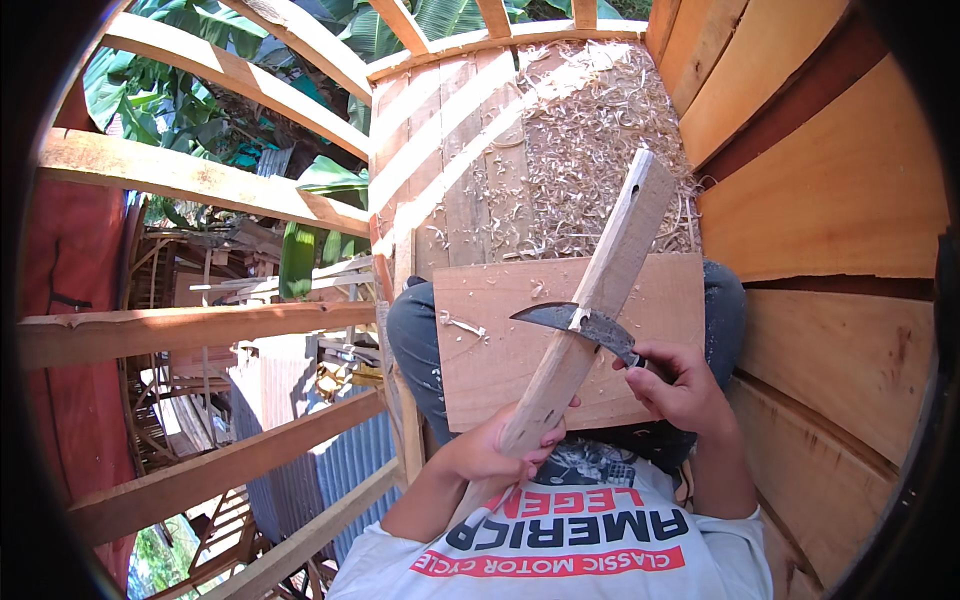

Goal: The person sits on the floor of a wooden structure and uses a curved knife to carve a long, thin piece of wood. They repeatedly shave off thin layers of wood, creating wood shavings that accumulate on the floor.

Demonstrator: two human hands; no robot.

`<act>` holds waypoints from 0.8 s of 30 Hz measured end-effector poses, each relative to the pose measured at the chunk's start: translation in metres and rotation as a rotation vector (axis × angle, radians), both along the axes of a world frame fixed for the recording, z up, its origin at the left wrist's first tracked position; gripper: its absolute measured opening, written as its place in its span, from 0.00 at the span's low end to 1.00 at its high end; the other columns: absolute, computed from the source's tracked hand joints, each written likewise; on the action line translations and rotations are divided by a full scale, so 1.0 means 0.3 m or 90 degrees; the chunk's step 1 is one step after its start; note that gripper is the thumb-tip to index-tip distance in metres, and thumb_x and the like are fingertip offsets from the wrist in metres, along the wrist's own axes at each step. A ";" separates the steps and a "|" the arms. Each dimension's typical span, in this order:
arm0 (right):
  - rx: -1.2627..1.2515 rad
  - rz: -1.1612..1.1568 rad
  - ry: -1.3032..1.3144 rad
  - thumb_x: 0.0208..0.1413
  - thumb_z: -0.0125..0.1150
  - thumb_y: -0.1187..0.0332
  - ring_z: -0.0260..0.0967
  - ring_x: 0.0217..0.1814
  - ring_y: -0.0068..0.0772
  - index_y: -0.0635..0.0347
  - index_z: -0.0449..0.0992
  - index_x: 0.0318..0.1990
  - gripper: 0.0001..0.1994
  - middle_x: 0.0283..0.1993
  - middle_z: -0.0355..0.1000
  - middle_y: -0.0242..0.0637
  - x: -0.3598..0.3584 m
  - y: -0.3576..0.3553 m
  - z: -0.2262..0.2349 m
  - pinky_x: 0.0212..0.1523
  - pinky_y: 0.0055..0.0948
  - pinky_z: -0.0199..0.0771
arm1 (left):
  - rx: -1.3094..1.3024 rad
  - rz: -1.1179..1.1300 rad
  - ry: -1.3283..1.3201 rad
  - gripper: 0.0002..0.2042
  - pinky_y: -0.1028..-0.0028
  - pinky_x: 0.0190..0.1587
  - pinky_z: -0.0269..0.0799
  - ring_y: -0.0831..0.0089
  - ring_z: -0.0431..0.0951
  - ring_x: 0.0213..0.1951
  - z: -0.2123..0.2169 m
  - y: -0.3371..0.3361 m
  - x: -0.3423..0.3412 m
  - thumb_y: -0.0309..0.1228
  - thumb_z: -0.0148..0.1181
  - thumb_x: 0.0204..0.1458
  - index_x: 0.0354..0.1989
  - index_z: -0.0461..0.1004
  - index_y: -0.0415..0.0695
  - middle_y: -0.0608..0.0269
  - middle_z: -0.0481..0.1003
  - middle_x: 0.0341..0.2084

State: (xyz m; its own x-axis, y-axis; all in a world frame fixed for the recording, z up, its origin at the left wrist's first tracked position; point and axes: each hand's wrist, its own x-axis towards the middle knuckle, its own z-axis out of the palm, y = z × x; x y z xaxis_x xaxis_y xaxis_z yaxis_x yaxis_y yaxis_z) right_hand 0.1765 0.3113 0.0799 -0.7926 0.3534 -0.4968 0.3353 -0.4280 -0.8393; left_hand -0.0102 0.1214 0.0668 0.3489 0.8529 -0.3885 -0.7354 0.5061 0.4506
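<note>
A long squared wooden bar (557, 378) slants from my lap up and to the right. My left hand (505, 440) is wrapped round its lower part. In my right hand (683, 383) is the handle of a knife with a dark curved blade (607, 330), the handle mostly hidden by the fingers. That blade lies across the middle of the bar, and a small pale curl of wood (578, 318) shows at the contact. A dark slot (635, 190) is cut near the bar's far end. Under the bar, a flat wooden board (500, 370) rests across my legs.
Wood shavings (590, 130) cover much of the plank floor (425, 130) ahead. Plank walls (820, 190) rise close on the right. Along the left runs a railing of spaced wooden bars (200, 330), with a drop, corrugated sheets (350, 470) and leafy plants (440, 25) beyond it.
</note>
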 end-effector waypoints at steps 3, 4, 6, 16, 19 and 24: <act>0.082 0.078 0.038 0.58 0.60 0.70 0.58 0.23 0.10 0.68 0.78 0.44 0.10 0.22 0.67 0.23 -0.001 0.001 0.008 0.22 0.16 0.57 | -0.014 0.001 0.021 0.42 0.80 0.32 0.66 0.81 0.66 0.31 -0.011 -0.009 -0.001 0.16 0.57 0.37 0.66 0.47 0.41 0.68 0.61 0.35; 0.089 0.021 0.016 0.58 0.60 0.70 0.58 0.23 0.10 0.68 0.78 0.44 0.10 0.22 0.68 0.23 0.004 0.017 0.002 0.22 0.16 0.57 | -0.018 0.003 0.013 0.42 0.81 0.32 0.66 0.82 0.66 0.31 -0.004 -0.009 -0.002 0.16 0.57 0.37 0.66 0.47 0.40 0.68 0.61 0.35; 0.056 -0.025 0.001 0.57 0.60 0.70 0.61 0.24 0.11 0.67 0.78 0.44 0.10 0.23 0.69 0.25 0.003 0.030 -0.001 0.23 0.16 0.60 | -0.016 0.001 0.004 0.42 0.81 0.32 0.66 0.82 0.65 0.31 0.000 -0.009 -0.001 0.16 0.56 0.37 0.66 0.46 0.41 0.68 0.60 0.35; -0.009 -0.049 0.034 0.58 0.61 0.70 0.62 0.26 0.10 0.67 0.77 0.43 0.10 0.26 0.69 0.24 -0.016 0.005 -0.021 0.24 0.15 0.61 | -0.030 -0.002 0.001 0.41 0.82 0.32 0.65 0.82 0.66 0.31 0.003 0.002 0.002 0.17 0.57 0.36 0.64 0.48 0.40 0.68 0.60 0.35; 0.172 -0.087 0.046 0.56 0.61 0.72 0.60 0.23 0.11 0.68 0.77 0.43 0.09 0.23 0.68 0.27 -0.030 -0.011 -0.019 0.22 0.16 0.59 | -0.034 0.002 0.000 0.41 0.82 0.32 0.65 0.82 0.66 0.31 0.007 0.010 -0.004 0.16 0.57 0.36 0.64 0.48 0.40 0.68 0.61 0.34; 0.427 -0.213 0.067 0.55 0.61 0.74 0.58 0.21 0.12 0.69 0.76 0.43 0.09 0.21 0.67 0.31 -0.046 -0.046 -0.057 0.20 0.18 0.56 | -0.044 0.001 -0.069 0.42 0.80 0.31 0.64 0.81 0.66 0.31 -0.006 0.020 -0.012 0.14 0.58 0.35 0.64 0.48 0.40 0.67 0.61 0.34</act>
